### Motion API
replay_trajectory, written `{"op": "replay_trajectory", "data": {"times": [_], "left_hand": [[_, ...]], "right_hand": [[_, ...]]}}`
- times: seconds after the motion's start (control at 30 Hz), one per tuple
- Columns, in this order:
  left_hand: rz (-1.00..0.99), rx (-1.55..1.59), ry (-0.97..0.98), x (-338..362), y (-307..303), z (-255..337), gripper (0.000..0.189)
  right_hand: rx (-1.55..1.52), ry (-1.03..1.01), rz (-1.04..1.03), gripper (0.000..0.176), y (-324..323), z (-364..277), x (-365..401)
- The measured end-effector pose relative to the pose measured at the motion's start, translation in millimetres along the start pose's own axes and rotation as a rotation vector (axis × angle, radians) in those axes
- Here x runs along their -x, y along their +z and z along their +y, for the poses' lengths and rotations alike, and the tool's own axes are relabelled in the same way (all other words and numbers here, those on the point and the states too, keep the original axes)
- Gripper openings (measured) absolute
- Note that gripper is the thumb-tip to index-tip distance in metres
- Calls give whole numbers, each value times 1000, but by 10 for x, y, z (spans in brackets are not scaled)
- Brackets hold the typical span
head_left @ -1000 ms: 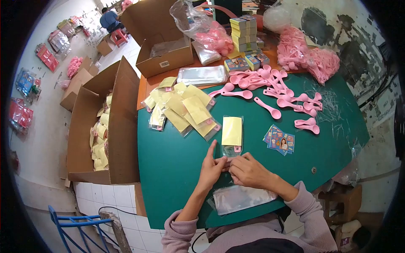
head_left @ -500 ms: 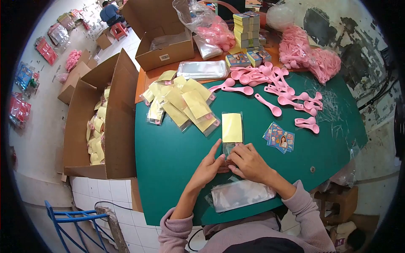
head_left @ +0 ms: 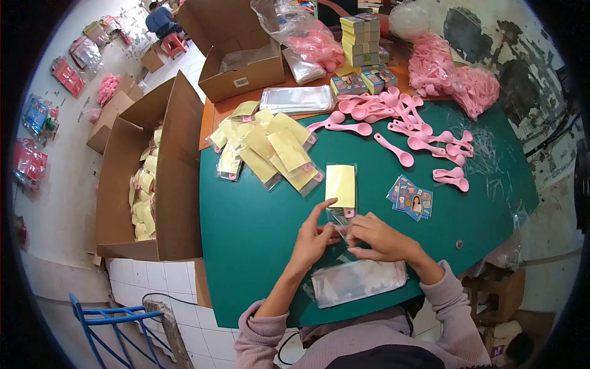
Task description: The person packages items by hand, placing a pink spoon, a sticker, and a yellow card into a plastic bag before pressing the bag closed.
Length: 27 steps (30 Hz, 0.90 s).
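A clear packet with a yellow card (head_left: 340, 186) and a pink handle end lies upright before me. My left hand (head_left: 312, 241) rests at its lower left, index fingertip on the card, thumb near the plastic flap. My right hand (head_left: 380, 238) pinches the packet's clear lower end. Below both hands is a stack of empty clear bags (head_left: 359, 284). Several blue printed cards (head_left: 410, 198) lie to the right, with pink spoons (head_left: 393, 150) beyond them. Finished-looking yellow-card packets (head_left: 270, 147) are piled at the left.
A tall open carton (head_left: 178, 178) of packets stands left of the green table (head_left: 246, 246). Another carton (head_left: 246, 80), bagged pink spoons (head_left: 473, 89) and card stacks (head_left: 360, 43) are at the back. A seated person (head_left: 160, 19) is far off. A blue metal frame (head_left: 110, 317) stands lower left.
My right hand has moved slightly right, drawing the clear flap aside. My left index finger now lies on the yellow card, and the pink end below it shows. The view has shifted slightly.
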<state>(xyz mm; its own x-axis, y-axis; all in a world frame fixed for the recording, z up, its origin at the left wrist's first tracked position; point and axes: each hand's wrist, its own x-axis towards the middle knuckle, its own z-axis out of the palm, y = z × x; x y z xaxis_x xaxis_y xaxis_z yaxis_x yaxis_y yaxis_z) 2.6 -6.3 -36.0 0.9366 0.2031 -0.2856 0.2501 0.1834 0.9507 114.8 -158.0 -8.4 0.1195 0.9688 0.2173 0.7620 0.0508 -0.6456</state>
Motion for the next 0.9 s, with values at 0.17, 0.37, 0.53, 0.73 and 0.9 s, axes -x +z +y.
{"op": "replay_trajectory", "data": {"times": [0.17,0.37,0.53,0.73,0.9], "left_hand": [[-158,71,-64,-13,-97,14,32],[-136,119,-145,21,-43,86,27],[-117,122,-85,11,-53,117,25],[-74,275,6,32,-98,44,21],[-174,260,-2,44,-153,133,20]], "right_hand": [[-557,197,21,18,-851,291,513],[1026,1272,303,22,-2348,1741,1391],[184,383,395,54,-1421,891,615],[150,188,212,36,-15,150,-100],[-115,154,421,18,-11,292,-66]]}}
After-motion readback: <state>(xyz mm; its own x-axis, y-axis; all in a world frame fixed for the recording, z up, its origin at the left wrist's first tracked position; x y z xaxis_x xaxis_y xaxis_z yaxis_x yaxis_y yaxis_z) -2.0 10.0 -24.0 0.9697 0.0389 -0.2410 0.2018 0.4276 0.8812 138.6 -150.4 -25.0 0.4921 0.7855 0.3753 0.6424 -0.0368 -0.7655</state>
